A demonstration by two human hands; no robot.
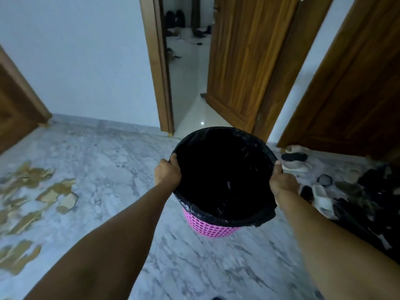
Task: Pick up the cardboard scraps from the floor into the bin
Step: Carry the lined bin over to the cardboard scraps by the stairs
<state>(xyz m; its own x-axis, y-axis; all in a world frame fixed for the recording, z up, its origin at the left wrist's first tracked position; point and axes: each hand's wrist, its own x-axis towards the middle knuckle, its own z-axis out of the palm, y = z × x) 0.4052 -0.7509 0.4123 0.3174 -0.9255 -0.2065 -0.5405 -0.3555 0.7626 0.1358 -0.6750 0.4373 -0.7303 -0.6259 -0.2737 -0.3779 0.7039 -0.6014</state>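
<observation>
Scraps of torn brown cardboard (32,200) lie scattered on the grey marbled floor (121,161) at far left, none yet collected. Well apart from them, the pink perforated plastic bin (211,229), lined with a black bag (225,169), appears, the view being blurred, to be held clear of the floor. Left hand (167,173) and right hand (281,182) each clamp its rim. Step in hand: positioning the bin. Next: set it beside the scraps, free one hand. No legible writing found.
</observation>
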